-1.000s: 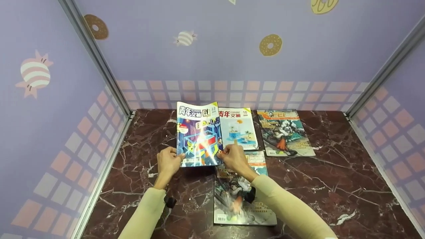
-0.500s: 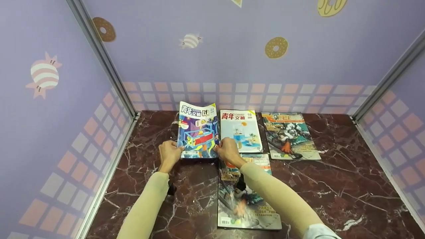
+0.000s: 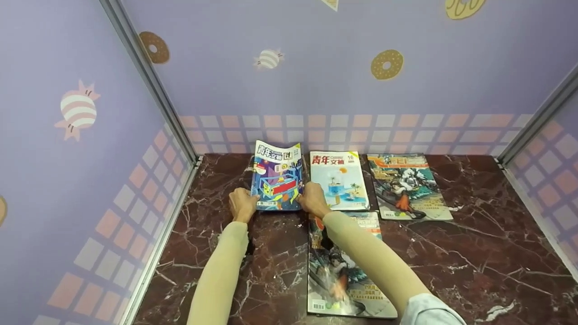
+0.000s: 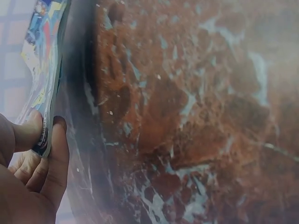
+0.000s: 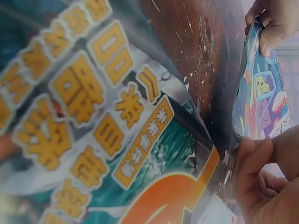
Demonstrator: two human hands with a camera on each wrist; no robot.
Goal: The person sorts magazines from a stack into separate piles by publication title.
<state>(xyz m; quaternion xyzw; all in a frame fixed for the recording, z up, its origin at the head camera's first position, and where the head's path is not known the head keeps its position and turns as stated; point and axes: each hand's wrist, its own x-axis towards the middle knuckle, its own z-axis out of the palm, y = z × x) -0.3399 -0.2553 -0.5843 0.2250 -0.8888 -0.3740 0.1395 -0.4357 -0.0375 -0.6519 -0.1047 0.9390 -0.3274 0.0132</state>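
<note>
A colourful magazine (image 3: 277, 174) with a purple and blue cover is held by both hands at its near corners. My left hand (image 3: 242, 204) pinches the left corner; in the left wrist view its thumb (image 4: 29, 133) lies on the cover with fingers beneath. The right corner is pinched by my right hand (image 3: 314, 198), seen in the right wrist view with thumb and finger on the edge. The magazine's far edge curls up close to the back wall. Just right of it lies a white magazine (image 3: 338, 176) with a beach picture.
Farther right lies a magazine with a fantasy cover (image 3: 408, 185). A similar-looking magazine (image 3: 334, 284) lies nearer, partly under the right forearm. All rest on a dark red marbled surface (image 3: 469, 253), enclosed by a purple back wall (image 3: 316, 76) and side walls.
Both hands have moved the colourful magazine away from me and lower, toward the back wall. It overlapped the white magazine in view before; now a narrow gap shows between them.
</note>
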